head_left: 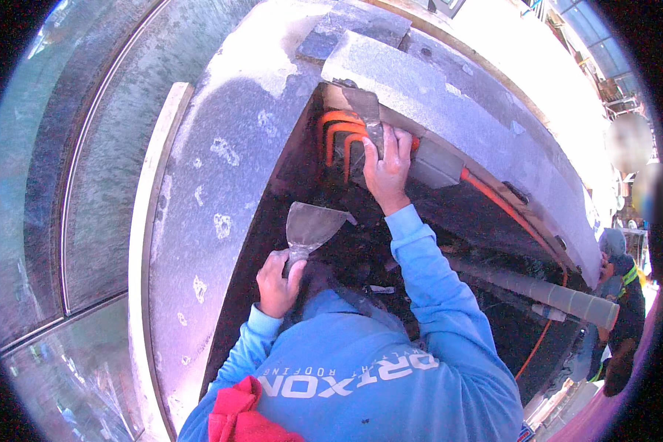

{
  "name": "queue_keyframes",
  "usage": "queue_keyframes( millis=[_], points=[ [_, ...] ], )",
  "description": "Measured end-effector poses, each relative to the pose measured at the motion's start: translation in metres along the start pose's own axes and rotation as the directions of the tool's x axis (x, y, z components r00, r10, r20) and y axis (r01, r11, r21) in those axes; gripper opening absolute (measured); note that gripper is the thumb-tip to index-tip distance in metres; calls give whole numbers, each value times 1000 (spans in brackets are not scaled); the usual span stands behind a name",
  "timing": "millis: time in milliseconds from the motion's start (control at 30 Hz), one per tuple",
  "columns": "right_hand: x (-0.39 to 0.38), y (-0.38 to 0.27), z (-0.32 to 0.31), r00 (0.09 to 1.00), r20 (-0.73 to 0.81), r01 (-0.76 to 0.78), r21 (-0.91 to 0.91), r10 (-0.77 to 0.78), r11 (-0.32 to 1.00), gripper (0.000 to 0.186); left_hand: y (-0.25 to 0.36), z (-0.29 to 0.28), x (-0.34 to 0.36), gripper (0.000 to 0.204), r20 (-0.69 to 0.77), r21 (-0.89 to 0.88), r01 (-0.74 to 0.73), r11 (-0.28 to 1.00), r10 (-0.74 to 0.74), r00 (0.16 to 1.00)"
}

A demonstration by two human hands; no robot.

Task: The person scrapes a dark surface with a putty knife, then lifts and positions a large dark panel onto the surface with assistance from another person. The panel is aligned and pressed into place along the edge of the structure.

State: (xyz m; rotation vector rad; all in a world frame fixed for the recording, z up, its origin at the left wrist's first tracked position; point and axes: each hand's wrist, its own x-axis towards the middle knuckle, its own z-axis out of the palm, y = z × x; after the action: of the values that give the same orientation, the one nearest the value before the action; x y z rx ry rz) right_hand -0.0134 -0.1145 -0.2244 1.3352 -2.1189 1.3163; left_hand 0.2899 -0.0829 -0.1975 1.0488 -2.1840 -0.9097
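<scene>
My left hand (277, 283) is closed around the handle of a putty knife (311, 225), its wide, grey-smeared blade pointing up over the dark opening. Higher up and to the right, my right hand (388, 168) grips a flat, dull grey, blade-like piece (365, 109) against the underside of the slab's edge. Its lower end is hidden by my fingers, so I cannot tell its exact kind. Just left of that hand, bent orange conduits (337, 127) come down from the slab edge. A grey box (433, 163) is fixed under the slab to the right of my fingers.
Around the opening runs a stained grey slab (232, 169). An orange pipe (510, 208) follows its underside, and a thick grey tube (538, 293) crosses below. Glass panels (74, 376) stand at left. A co-worker (620, 295) is at the far right. Red cloth (243, 412) hangs by my left arm.
</scene>
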Motion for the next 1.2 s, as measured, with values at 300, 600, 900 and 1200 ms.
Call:
queue_keyframes(
  millis=[300,600,900,1200],
  points=[
    [-5,-30,-23,989,56,-135,-40,137,990,42,14,4,16,25,-16,-18,-108,994,108,994],
    [7,-43,-79,909,257,-289,-174,327,941,41,37,8,7,20,-90,-27,-248,968,244,965],
    [-74,-22,-181,840,394,-419,36,373,907,41,60,25,-16,33,-73,-138,-237,962,228,971],
    [-171,-3,-250,710,298,-701,210,638,682,50,96,55,-33,29,71,-188,-245,951,262,962]
  ],
)
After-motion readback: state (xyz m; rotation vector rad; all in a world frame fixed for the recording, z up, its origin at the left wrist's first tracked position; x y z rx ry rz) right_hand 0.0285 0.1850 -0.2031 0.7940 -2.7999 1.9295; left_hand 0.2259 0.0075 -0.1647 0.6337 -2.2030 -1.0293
